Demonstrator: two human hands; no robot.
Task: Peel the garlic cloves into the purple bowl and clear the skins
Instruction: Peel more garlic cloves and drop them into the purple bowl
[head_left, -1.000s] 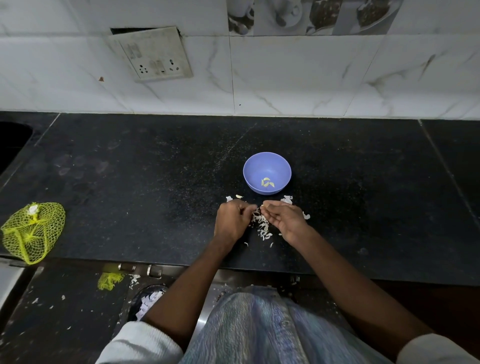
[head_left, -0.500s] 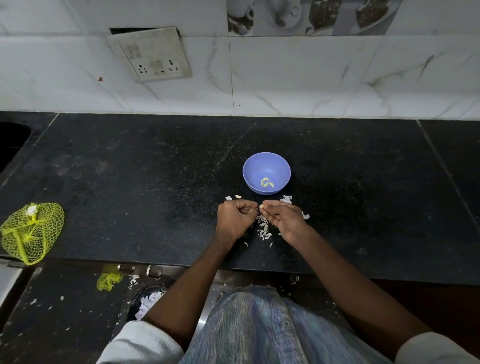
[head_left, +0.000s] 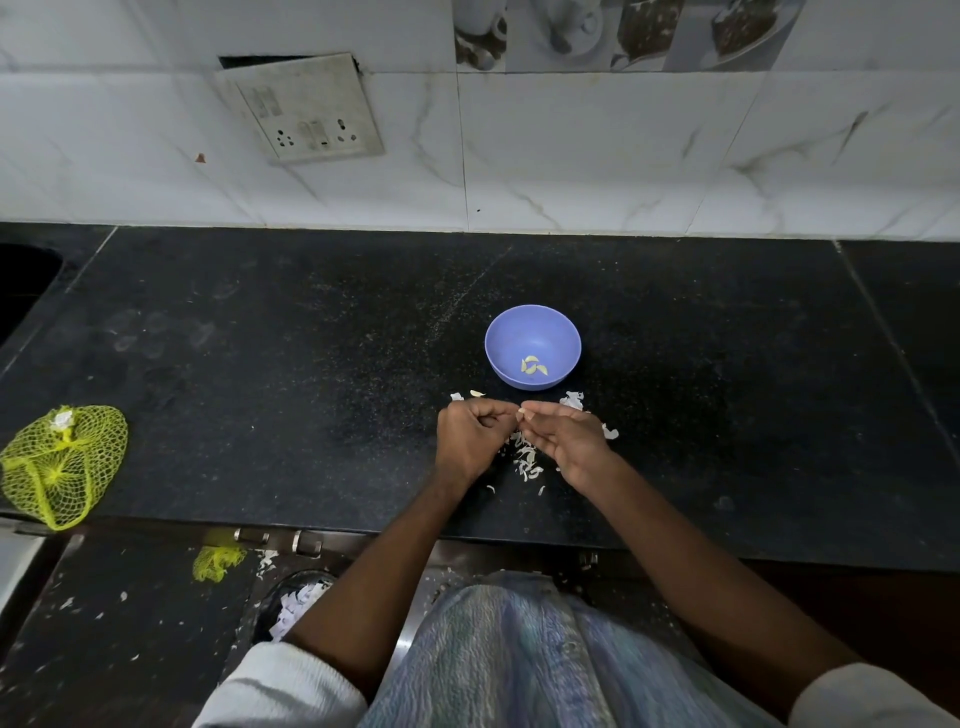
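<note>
Both hands meet at 6 o'clock of the purple bowl (head_left: 533, 347): left hand (head_left: 467, 441) clenched, what it holds hidden; right hand (head_left: 569, 436) pinches a garlic clove (head_left: 520, 413) above skins (head_left: 527, 460).

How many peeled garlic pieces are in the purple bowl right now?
3, as far as I can tell: peeled garlic pieces lie clustered at the bottom of the purple bowl, towards its near side. They touch or overlap, so a small piece may be hidden.
</note>
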